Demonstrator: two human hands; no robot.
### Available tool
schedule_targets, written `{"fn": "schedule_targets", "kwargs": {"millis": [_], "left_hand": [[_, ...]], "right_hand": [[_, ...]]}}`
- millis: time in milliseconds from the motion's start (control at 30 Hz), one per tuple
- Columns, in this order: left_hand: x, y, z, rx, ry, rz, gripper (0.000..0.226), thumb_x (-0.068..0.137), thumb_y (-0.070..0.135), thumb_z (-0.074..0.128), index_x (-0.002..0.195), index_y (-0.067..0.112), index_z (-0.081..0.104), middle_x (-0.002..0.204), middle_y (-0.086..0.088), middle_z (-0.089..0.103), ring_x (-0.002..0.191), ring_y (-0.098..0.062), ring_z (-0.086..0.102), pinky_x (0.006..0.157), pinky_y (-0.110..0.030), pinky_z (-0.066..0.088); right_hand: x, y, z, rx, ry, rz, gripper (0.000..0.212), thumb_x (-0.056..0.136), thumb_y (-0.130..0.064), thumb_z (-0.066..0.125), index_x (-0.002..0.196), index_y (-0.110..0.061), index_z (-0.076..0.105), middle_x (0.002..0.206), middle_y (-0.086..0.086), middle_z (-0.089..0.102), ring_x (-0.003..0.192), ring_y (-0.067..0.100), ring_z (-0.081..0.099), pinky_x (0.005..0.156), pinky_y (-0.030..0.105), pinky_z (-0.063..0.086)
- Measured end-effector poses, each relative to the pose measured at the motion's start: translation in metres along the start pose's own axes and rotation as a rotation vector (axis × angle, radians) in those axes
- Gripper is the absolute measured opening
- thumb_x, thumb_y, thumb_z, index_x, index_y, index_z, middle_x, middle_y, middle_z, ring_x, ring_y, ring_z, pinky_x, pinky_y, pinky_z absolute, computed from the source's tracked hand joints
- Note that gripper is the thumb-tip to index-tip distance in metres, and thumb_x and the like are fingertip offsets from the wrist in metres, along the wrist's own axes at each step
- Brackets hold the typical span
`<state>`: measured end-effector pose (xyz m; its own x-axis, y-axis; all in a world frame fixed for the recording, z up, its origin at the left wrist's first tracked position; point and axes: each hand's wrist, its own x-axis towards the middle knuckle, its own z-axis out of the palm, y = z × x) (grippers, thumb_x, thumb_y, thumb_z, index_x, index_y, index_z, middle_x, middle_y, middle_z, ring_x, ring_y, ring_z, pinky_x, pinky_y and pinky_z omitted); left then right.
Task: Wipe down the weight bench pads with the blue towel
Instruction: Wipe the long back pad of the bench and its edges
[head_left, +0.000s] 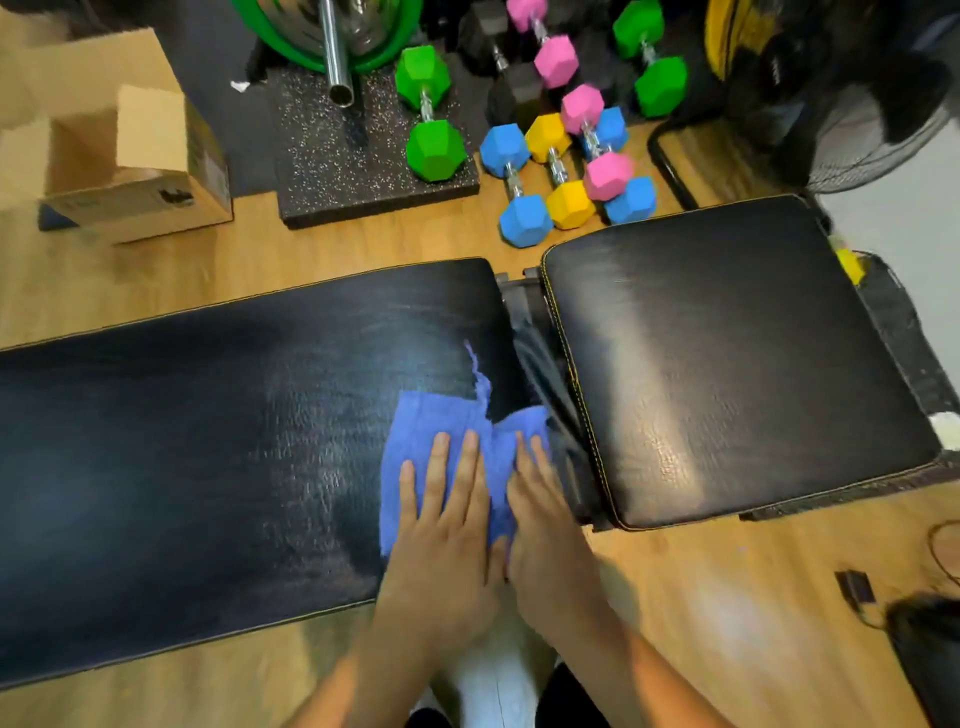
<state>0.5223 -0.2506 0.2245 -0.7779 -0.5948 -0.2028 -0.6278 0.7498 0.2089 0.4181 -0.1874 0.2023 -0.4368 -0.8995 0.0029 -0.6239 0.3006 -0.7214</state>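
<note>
The blue towel (415, 431) lies flat on the right end of the long black back pad (182, 441), close to the gap between the pads. My left hand (447, 525) presses flat on the towel with fingers spread. Beside it, my right hand (545, 519) also rests flat on the towel's right part, at the pad's edge. The shorter black seat pad (727, 353) lies to the right, across the hinge gap (540, 374). Both pads show a wet-looking sheen.
Coloured hex dumbbells (556, 171) lie on the wood floor beyond the bench, with a green pair (428, 114) on a black rubber mat. An open cardboard box (135, 171) stands far left. A fan (878, 135) is at the far right, and a cable with a black adapter (854, 590) near right.
</note>
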Motion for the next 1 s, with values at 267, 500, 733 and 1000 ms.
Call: {"fn": "schedule_targets", "kwargs": {"millis": [267,500,733,1000], "left_hand": [[-0.024,0.029,0.016,0.006,-0.053,-0.047,0.068,0.077,0.035,0.040,0.137,0.004,0.038,0.149,-0.014,0.034,0.146,-0.032,0.007,0.107,-0.055,0.019],[0.116,0.063,-0.017,-0.500,0.061,-0.226,0.065,0.086,0.031,0.027,0.147,0.013,0.027,0.157,-0.007,0.022,0.147,-0.023,0.006,0.118,-0.051,-0.001],[0.112,0.144,0.023,-0.692,0.181,-0.280,0.068,0.090,0.033,0.018,0.148,0.007,-0.008,0.157,-0.012,-0.010,0.146,-0.027,-0.013,0.120,-0.040,-0.005],[0.114,0.135,0.010,-0.712,0.036,-0.267,0.079,0.073,0.028,0.003,0.148,0.005,-0.003,0.154,-0.002,-0.025,0.147,-0.021,-0.013,0.120,-0.030,0.003]], "right_hand": [[-0.016,0.024,-0.024,-0.280,-0.239,-0.167,0.057,0.083,-0.016,0.026,0.139,-0.008,0.031,0.154,0.006,0.031,0.143,0.023,0.025,0.081,0.034,0.056],[0.142,0.038,-0.089,-0.544,-0.234,-0.410,0.060,0.085,-0.017,0.020,0.138,0.000,0.043,0.148,0.024,0.034,0.139,0.043,0.026,0.094,0.061,0.044],[0.117,0.099,-0.135,-0.713,-0.236,-0.353,0.052,0.086,-0.011,0.028,0.129,0.006,0.052,0.137,0.030,0.046,0.128,0.050,0.040,0.099,0.064,0.038],[0.133,0.083,-0.138,-0.701,-0.348,-0.219,0.061,0.085,-0.021,0.023,0.141,-0.007,0.042,0.150,0.021,0.033,0.137,0.050,0.025,0.110,0.061,0.024]]}}
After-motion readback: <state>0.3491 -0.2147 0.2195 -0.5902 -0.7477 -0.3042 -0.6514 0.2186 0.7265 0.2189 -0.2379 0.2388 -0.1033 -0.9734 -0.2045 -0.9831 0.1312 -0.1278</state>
